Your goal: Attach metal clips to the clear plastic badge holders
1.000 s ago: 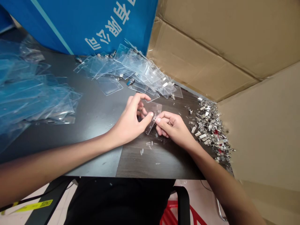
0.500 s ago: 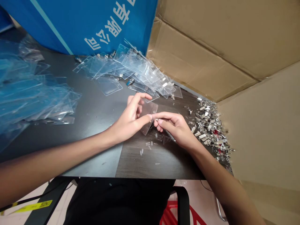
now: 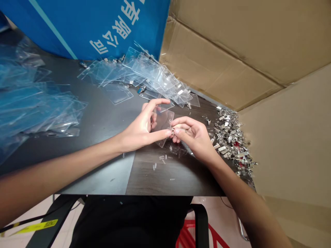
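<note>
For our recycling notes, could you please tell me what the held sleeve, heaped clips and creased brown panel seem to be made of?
Held sleeve: probably smooth, clear plastic; it is see-through. Heaped clips: seemingly polished metal, given their silvery glints. Creased brown panel: likely cardboard, mostly matt, judging by its creases.

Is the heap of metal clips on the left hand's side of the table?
No, the heap of metal clips lies on the table to the right of the right hand.

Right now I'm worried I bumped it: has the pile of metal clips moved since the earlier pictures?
No. Against the brown cardboard, the pile of metal clips shows no visible shift; the whole view has only slid slightly left.
</note>
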`<state>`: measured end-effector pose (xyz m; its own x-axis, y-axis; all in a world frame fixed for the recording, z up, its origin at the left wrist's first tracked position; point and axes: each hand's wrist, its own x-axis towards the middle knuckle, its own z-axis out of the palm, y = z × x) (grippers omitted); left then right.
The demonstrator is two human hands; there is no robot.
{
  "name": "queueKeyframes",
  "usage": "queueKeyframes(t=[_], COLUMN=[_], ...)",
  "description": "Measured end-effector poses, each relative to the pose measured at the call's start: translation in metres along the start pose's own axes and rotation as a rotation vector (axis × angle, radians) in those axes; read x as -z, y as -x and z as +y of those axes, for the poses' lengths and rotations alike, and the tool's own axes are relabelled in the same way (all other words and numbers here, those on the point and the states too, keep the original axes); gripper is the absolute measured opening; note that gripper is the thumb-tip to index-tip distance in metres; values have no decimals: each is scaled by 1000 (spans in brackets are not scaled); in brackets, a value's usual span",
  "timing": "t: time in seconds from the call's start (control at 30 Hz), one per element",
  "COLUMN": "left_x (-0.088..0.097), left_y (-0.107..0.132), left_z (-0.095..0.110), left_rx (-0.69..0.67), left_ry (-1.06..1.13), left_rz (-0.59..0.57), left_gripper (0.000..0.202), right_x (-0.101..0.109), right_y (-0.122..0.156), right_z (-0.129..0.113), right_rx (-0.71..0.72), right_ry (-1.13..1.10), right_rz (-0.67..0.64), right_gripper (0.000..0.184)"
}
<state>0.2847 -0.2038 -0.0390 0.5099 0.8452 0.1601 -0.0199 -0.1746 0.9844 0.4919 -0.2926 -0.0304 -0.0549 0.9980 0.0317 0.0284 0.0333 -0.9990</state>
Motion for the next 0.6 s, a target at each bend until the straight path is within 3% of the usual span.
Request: queueKeyframes(t=[0.1, 0.37, 0.6], left_x=[0, -2, -6], left_y=[-3, -2, 1], left_z=[-2, -7, -7], left_rx=[42, 30, -8], left_ry=[26, -15, -83], left_rz=[-70, 0, 85], left_gripper=[81, 72, 69], right_x=[-3, -5, -4], right_y=[3, 7, 6], right_z=[0, 4, 3], right_rx=[59, 158, 191], right_ry=[66, 158, 272], right_rz=[16, -1, 11], right_gripper=[35, 26, 30])
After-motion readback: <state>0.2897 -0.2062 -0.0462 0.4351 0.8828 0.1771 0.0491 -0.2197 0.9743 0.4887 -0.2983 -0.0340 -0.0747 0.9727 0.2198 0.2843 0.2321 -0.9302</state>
